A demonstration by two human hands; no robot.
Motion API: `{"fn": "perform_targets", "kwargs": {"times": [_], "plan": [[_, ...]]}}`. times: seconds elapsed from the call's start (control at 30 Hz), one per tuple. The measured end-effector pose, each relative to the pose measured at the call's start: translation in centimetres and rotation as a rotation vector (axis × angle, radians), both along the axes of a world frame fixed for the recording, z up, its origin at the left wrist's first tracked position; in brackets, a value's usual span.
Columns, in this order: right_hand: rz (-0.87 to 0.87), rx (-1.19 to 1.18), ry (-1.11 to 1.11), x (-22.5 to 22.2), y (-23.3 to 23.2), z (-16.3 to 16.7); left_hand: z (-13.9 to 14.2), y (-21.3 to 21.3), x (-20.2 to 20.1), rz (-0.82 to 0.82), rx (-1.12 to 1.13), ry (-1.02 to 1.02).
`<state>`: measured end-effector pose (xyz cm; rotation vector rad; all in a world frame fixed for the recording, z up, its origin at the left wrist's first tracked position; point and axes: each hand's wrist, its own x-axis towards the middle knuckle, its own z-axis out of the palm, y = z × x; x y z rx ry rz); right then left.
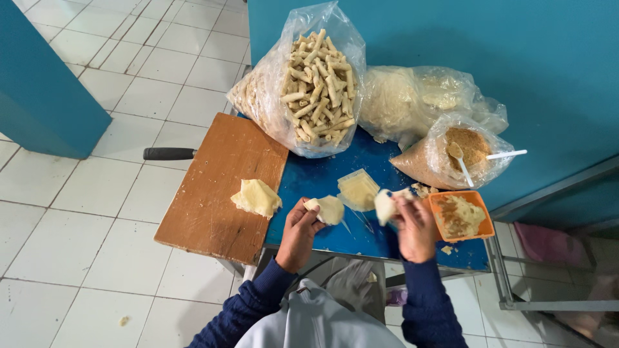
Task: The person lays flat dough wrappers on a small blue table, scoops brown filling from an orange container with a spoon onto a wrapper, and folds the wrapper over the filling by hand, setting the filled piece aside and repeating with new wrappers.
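Two pale dough wrappers are in hand over the blue tabletop (322, 180): one pinched by the left hand (298, 225), one gripped by the blurred right hand (416, 225). Filling remains in the orange square tub (480, 212) at right. Many finished rolls are bagged in the clear plastic sack (309, 84) behind; a wrapper stack (256, 197) waits on the wooden board (213, 193) at left.

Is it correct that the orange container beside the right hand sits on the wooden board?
No. In the head view the orange container beside the right hand sits on the blue table, not on the wooden board, which lies further left.
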<state>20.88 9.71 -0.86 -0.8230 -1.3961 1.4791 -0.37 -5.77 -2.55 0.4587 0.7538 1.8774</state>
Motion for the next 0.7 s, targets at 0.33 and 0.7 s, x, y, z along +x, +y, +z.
{"fn": "perform_targets", "kwargs": {"times": [0.33,0.7], "plan": [[-0.221,1.025,-0.819,0.2,-4.2,5.7,-0.7,0.7,0.7,-0.032,-0.025,0.173],[0.148,0.323,-0.400,-4.9,-7.4,1.3,-2.2,1.1,0.7,-0.016,0.006,0.250]]}}
